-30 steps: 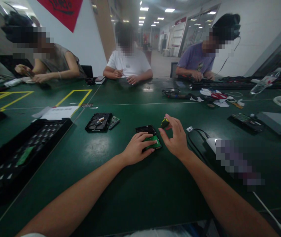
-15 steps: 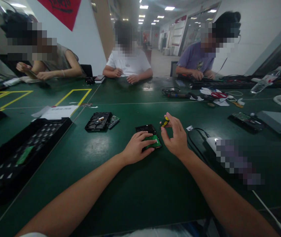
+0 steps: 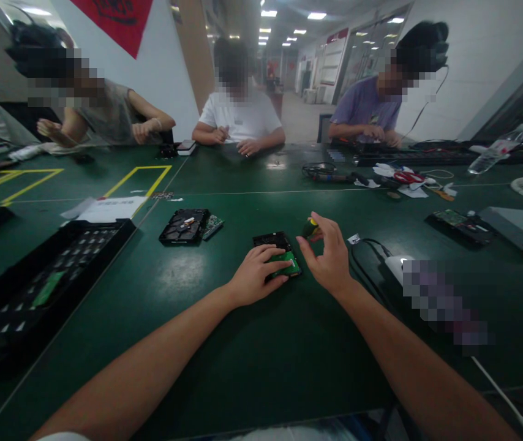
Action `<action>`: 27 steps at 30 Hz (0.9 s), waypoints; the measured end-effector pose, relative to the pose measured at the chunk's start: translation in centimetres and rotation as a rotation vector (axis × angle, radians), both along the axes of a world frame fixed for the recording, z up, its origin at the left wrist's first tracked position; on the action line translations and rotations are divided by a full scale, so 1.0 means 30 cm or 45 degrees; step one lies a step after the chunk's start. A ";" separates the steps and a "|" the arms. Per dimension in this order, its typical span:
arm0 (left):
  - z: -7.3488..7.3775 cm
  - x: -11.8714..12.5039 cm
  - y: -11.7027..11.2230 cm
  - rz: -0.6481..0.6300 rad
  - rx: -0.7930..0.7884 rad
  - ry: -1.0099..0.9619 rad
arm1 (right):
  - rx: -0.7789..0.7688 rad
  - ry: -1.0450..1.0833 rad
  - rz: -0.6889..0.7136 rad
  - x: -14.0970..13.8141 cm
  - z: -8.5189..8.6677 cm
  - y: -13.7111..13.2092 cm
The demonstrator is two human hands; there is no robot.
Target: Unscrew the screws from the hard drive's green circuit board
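My left hand [image 3: 256, 274] lies flat on a small black hard drive [image 3: 271, 240] with its green circuit board [image 3: 289, 264] facing up, pressing it to the green table [image 3: 225, 343]. My right hand [image 3: 329, 254] pinches the yellow and black handle of a small screwdriver [image 3: 308, 227], held upright just right of the drive. Its tip is hidden behind my fingers.
Another opened hard drive [image 3: 184, 226] with a loose circuit board [image 3: 213, 225] lies to the left. A black tray [image 3: 36, 288] fills the near left. A black cable [image 3: 367, 257] and a white box [image 3: 397, 264] sit to the right. Three people work at the far side.
The screwdriver handle has turned in my right fingers. My left hand has stayed on the drive. The person at the far left raised an arm.
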State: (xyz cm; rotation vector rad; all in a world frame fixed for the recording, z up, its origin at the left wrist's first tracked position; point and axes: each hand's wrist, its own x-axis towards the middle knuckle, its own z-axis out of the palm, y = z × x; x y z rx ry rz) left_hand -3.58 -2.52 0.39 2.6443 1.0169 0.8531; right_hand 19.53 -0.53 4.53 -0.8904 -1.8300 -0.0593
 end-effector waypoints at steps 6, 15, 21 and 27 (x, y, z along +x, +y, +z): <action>-0.004 0.000 0.002 0.008 -0.014 0.003 | 0.006 -0.001 0.026 -0.004 0.006 -0.003; 0.002 0.001 -0.002 0.003 -0.007 0.015 | -0.009 -0.015 0.013 0.000 0.000 -0.002; -0.001 0.001 0.001 0.001 0.004 0.015 | -0.017 -0.017 0.002 0.002 -0.002 0.001; -0.006 -0.002 0.003 0.000 0.006 0.013 | -0.016 -0.035 0.020 0.005 -0.004 0.006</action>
